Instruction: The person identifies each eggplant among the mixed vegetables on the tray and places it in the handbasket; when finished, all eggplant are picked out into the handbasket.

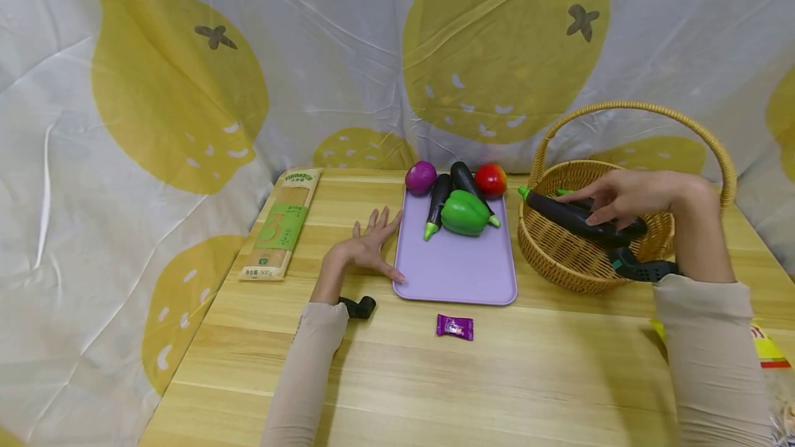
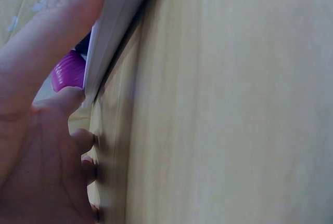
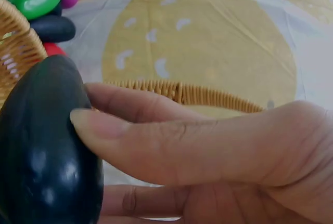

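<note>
Pinching an eggplant over the basket, the right hand is gripping its body, probably for balance, while the left hand, fingers spread, is touching the tray left of the basket, perhaps to steady it against sliding.

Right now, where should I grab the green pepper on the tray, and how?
Probably hold the green pepper around its fat, rounded middle, from above and the near side: two dark eggplants crowd behind it on the tray, but its front is uncovered.
</note>
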`<state>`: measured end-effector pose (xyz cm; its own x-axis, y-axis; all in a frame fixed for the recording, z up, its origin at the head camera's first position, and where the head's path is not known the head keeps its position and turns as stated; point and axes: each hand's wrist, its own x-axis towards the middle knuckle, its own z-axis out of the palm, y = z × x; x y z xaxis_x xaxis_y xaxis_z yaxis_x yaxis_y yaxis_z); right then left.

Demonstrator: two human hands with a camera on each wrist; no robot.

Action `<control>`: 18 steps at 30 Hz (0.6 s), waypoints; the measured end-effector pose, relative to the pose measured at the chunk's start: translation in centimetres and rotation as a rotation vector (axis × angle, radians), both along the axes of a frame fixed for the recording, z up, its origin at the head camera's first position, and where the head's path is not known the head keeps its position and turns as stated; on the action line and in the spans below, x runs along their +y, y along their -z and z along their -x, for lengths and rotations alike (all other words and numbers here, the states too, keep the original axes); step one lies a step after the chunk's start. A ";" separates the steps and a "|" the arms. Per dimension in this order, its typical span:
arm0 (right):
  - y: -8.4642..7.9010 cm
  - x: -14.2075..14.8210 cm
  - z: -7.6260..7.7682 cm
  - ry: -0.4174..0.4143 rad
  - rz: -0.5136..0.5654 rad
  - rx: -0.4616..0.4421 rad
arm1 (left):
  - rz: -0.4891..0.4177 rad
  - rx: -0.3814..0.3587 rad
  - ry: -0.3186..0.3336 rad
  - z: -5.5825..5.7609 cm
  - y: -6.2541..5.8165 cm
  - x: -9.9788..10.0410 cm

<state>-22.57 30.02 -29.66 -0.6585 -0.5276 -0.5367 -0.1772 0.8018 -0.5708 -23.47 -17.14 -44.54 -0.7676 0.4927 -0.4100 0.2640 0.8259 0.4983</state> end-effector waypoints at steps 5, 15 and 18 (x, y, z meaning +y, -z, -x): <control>0.5 1.6 -0.1 -0.011 0.035 -0.009 | -0.001 0.003 0.009 0.1 0.1 0.1; 0.9 3.0 0.2 0.058 -0.011 -0.107 | -0.004 0.001 0.006 0.1 0.0 0.0; 1.5 2.8 0.7 0.099 -0.038 -0.143 | -0.009 0.002 0.004 0.0 0.0 0.0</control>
<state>-23.27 32.80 -31.15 -0.6220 -0.4413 -0.6468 -0.0154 0.8328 -0.5533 -23.46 -17.12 -44.51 -0.7662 0.4994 -0.4043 0.2683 0.8205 0.5048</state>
